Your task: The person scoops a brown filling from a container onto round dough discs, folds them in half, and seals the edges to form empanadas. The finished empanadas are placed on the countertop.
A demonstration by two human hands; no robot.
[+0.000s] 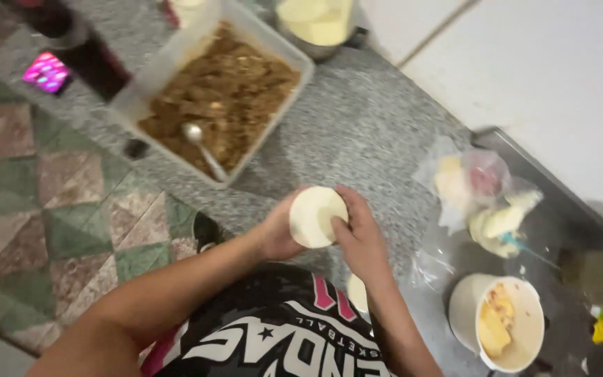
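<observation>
Both hands hold 1 dough disc (pixel 317 216) just above the counter (pixel 357 126), close to the person's body. The left hand (pixel 280 230) cups the disc from behind, fingers closed on its edge. The right hand (pixel 359 234) grips the opposite edge, thumb pressing the pale face.

Step in hand, as judged: the disc is being shaped or opened between the 2 hands, with no filling visible on it. The next move probably calls for freeing 1 hand while the other supports the disc flat, then reaching for the spoon (pixel 202 148), which lies in the brown filling (pixel 225 98) of the clear tub (pixel 273 45). The tub sits well apart from the hands, further along the counter.

Surface: the counter is speckled grey stone. On it stand a metal bowl (pixel 315 31) with a pale content at the far end, 2 plastic bags (pixel 479 195) with pale pieces near the right hand, and a white cup (pixel 500 328) with yellow pieces. A second pale disc (pixel 359 292) shows just below the right wrist.

Room: the floor (pixel 50 223) has green and brown patterned tiles; the wall (pixel 546 70) is white tile. A lit phone (pixel 47 72) lies at the counter's far edge.
</observation>
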